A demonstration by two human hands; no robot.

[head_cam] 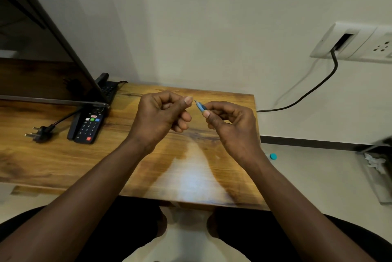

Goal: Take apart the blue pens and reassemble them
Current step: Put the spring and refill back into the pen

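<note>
Blue pen (200,106): pinched in right hand (231,121), above surface (63,155), tip toward left hand (163,113), whose fingers are curled, contents unclear. Nearby: remote (89,126), plug (40,133), screen (42,49). Wall socket (350,42), cable (314,90).

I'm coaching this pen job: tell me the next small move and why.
Probably bring the left hand across to pinch the metal-tipped nose of the slim blue plastic pen and twist it. The right hand pinches its barrel, tip pointing at the left thumb, close but apart. Whether the left hand's curled fingers hold a part is hidden.
</note>
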